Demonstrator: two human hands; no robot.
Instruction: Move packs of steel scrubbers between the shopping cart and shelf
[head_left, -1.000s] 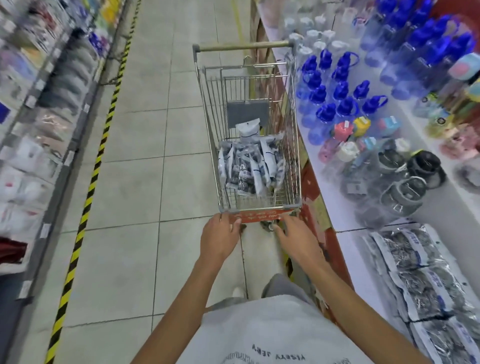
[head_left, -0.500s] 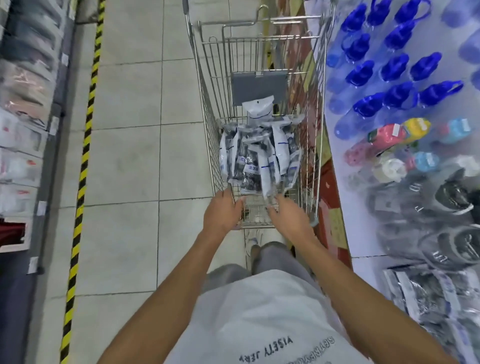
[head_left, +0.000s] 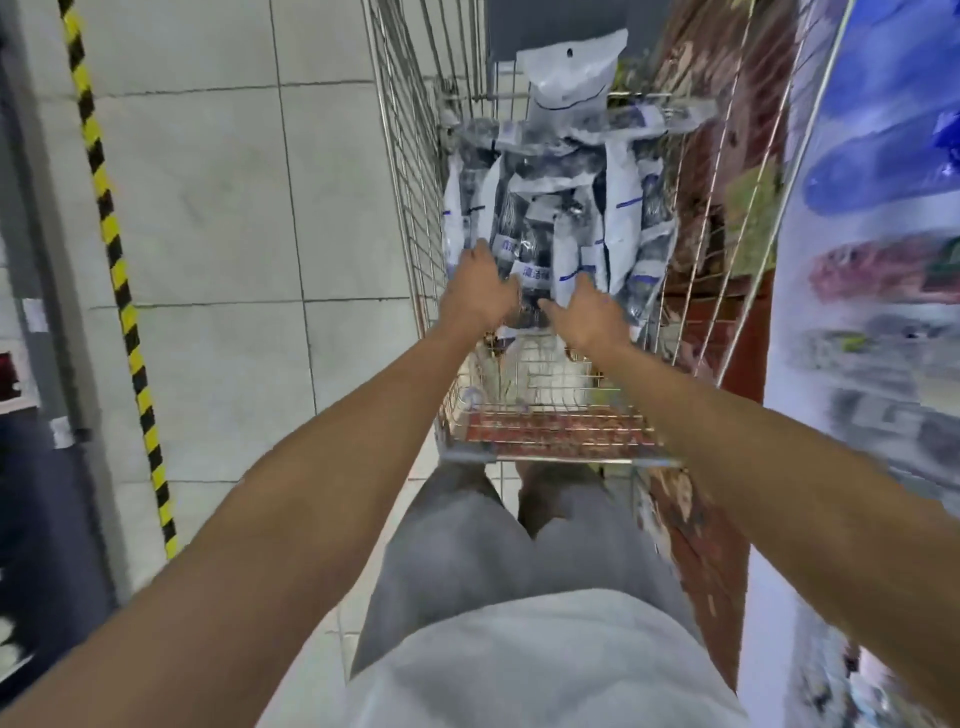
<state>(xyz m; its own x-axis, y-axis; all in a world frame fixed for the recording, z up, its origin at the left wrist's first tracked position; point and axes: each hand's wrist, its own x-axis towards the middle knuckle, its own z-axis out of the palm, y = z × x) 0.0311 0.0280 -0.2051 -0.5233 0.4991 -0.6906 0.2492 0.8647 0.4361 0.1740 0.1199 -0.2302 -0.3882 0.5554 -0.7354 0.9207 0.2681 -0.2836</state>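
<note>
Change: both hands have left the cart's near rim and reached inside to the pile.
Left hand (head_left: 480, 296): fingers relaxed, spread, on the scrubber packs (head_left: 563, 208).
Right hand (head_left: 589, 312): fingers loosely extended, touching the pile's near end.
Packs: heaped mid-basket in the shopping cart (head_left: 561, 434).
Shelf (head_left: 872, 291): along the cart's right side, blurred.

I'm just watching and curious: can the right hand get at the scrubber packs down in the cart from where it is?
Probably yes. The right hand is already inside the open-topped cart, at the near edge of the scrubber packs, with nothing lying over them.
</note>
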